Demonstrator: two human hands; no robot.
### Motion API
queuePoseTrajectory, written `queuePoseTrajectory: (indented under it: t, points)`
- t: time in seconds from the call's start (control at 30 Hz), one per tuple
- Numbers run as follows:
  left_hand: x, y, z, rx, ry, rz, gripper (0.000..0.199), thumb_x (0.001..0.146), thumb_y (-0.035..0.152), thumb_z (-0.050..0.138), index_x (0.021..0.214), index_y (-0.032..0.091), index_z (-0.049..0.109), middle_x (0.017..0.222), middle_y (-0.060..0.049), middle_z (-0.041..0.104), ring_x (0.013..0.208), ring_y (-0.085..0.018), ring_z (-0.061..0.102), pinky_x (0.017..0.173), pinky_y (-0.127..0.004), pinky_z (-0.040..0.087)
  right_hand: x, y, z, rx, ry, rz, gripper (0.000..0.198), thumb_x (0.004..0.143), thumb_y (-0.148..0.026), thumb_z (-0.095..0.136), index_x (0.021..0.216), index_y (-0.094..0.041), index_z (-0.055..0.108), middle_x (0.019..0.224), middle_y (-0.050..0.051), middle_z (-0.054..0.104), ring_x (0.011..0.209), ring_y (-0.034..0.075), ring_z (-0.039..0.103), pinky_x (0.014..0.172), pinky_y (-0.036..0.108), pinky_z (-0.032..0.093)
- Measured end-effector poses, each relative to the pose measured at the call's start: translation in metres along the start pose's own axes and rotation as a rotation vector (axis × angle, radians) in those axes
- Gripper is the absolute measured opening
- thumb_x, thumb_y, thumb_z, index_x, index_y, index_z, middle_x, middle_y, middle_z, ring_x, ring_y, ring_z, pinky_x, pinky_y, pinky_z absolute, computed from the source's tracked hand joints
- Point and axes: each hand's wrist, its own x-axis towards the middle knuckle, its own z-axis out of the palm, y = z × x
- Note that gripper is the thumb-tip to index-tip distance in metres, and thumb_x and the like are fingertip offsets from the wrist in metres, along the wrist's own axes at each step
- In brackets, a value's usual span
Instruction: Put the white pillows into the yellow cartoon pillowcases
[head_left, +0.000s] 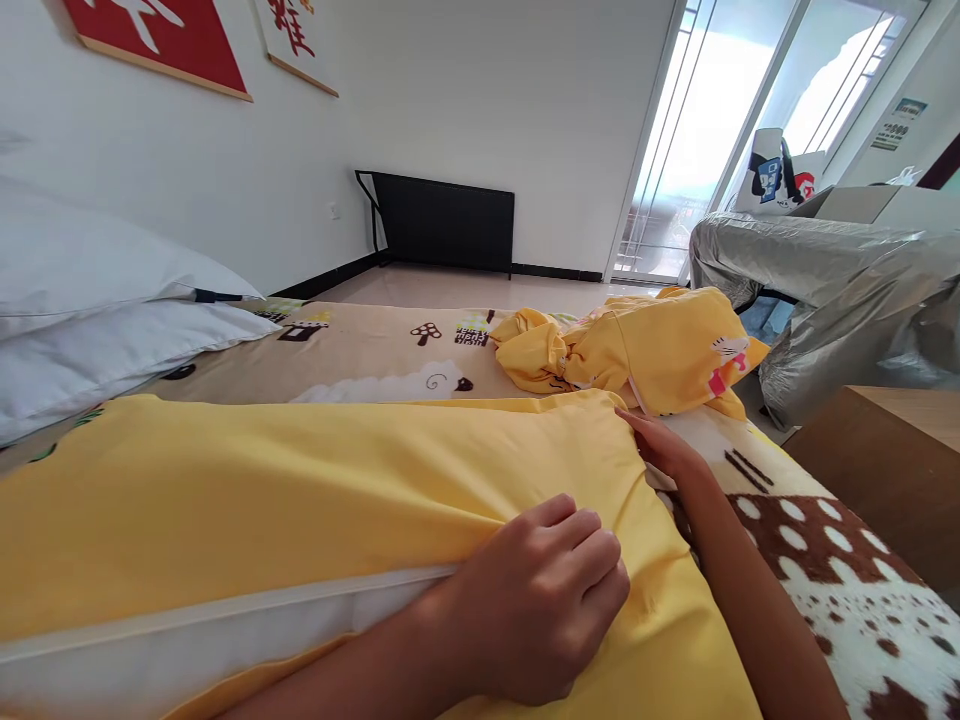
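Note:
A yellow pillowcase (315, 480) spreads across the front of the bed. A white pillow (315, 615) shows through its long opening at the lower left. My left hand (555, 590) is closed in a fist on the pillowcase, and creases in the cloth run towards it. My right hand (664, 445) is at the far right corner of the pillowcase, with its fingers at the cloth edge and partly hidden. Just beyond that corner lies a crumpled yellow cloth (667, 345) with a printed pink and white figure.
A patterned blanket (360, 345) covers the bed. White pillows (97, 270) are stacked at the left. Beside the bed on the right are a wooden cabinet (892, 470) and plastic-wrapped furniture (832, 260). A black panel (446, 222) leans near the back wall.

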Motion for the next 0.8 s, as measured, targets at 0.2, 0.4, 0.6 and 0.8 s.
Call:
queuePoseTrajectory:
  t: [0.2, 0.4, 0.6, 0.8]
  points:
    - [0.001, 0.001, 0.0, -0.005, 0.018, 0.003, 0.019, 0.082, 0.011, 0.038, 0.071, 0.011, 0.054, 0.068, -0.004, 0.042, 0.058, -0.014, 0.033, 0.056, -0.033, 0.031, 0.004, -0.004, 0.018, 0.21, 0.009, 0.026, 0.028, 0.061, -0.038, 0.073, 0.079, -0.019, 0.063, 0.077, 0.007, 0.072, 0.077, 0.025, 0.067, 0.066, 0.034, 0.055]
    - [0.002, 0.005, -0.004, -0.049, 0.031, -0.018, 0.028, 0.085, 0.009, 0.034, 0.07, 0.01, 0.057, 0.065, -0.003, 0.044, 0.057, -0.014, 0.032, 0.053, -0.032, 0.03, 0.009, -0.002, 0.019, 0.323, 0.071, 0.012, 0.032, 0.055, -0.034, 0.075, 0.079, -0.02, 0.06, 0.08, 0.007, 0.072, 0.086, 0.028, 0.068, 0.071, 0.038, 0.056]
    - [0.002, 0.005, -0.005, -0.042, 0.049, -0.035, 0.029, 0.086, 0.009, 0.03, 0.068, 0.011, 0.054, 0.064, -0.003, 0.043, 0.056, -0.014, 0.031, 0.054, -0.031, 0.031, 0.01, -0.002, 0.012, 0.386, 0.049, -0.004, 0.034, 0.059, -0.037, 0.074, 0.086, -0.021, 0.061, 0.086, 0.006, 0.073, 0.091, 0.027, 0.067, 0.075, 0.038, 0.056]
    - [0.003, 0.006, 0.002, 0.058, -0.107, -0.083, 0.014, 0.079, 0.01, 0.045, 0.066, 0.017, 0.045, 0.066, -0.002, 0.047, 0.057, -0.015, 0.037, 0.056, -0.03, 0.03, 0.002, -0.001, 0.021, 0.334, -0.034, 0.071, 0.034, 0.066, -0.042, 0.072, 0.09, -0.019, 0.063, 0.086, 0.008, 0.073, 0.087, 0.026, 0.068, 0.07, 0.034, 0.056]
